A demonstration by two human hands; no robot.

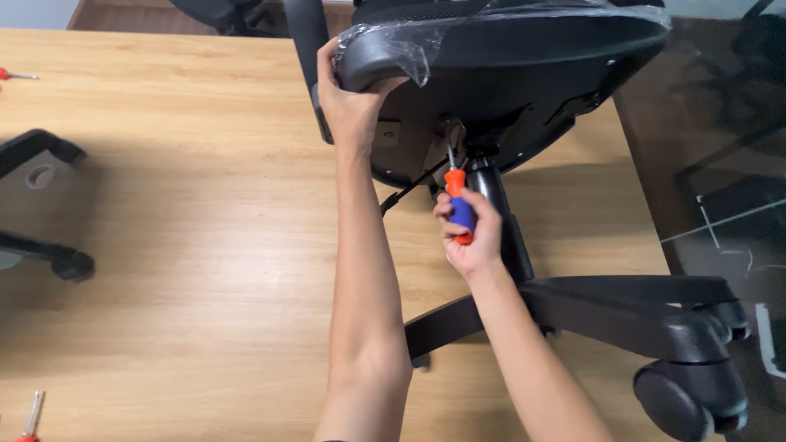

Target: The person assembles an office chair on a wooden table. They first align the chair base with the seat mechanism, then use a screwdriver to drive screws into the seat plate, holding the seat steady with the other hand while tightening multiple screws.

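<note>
Office chair (524, 74) lay tipped over on the wooden surface (205, 245), seat underside facing up and plastic wrap still on the edge. Left hand (348, 102) had its fingers curled tight round the seat rim. Right hand (468, 233) was wrapped snug around an orange-and-blue screwdriver (458, 205), tip up in the mechanism under the seat

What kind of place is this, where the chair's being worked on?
Probably an office or meeting room: a large wooden table, an office chair on it with plastic wrap on the seat, more chairs beyond, and a spare screwdriver.
</note>
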